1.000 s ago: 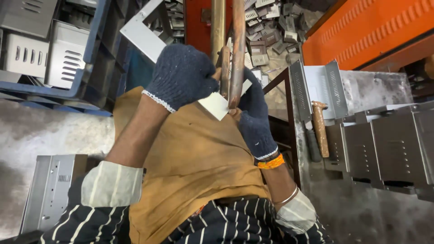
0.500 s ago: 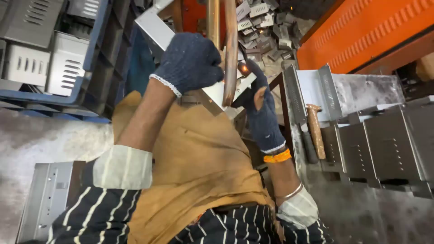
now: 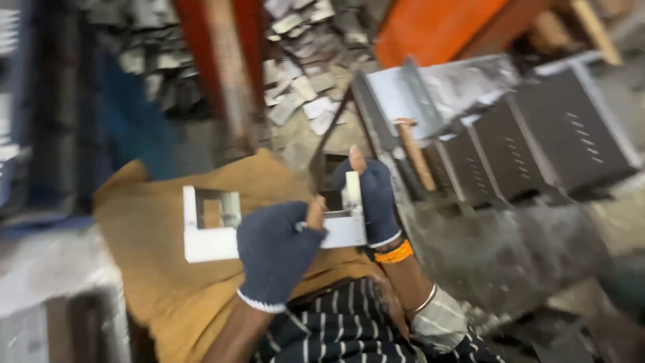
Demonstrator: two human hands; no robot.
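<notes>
I hold a white sheet-metal bracket (image 3: 209, 236), flat with a rectangular cut-out, level over my lap. My left hand (image 3: 277, 250), in a dark blue knit glove, grips the bracket's middle from above. My right hand (image 3: 369, 195), gloved the same with bare fingertips and an orange band at the wrist, pinches the bracket's upturned right end. A mustard-brown cloth (image 3: 168, 289) covers my lap under the bracket. The picture is motion-blurred.
Grey louvred metal panels (image 3: 537, 141) stand in a row at the right. A wooden-handled tool (image 3: 415, 153) lies beside them. Scrap metal offcuts (image 3: 302, 81) litter the floor ahead. A red post (image 3: 225, 67) rises in front, an orange machine body (image 3: 443, 27) at upper right.
Both hands have come down from the upright post to my lap, bringing the white bracket with them. It now lies level instead of raised. The view has swung right.
</notes>
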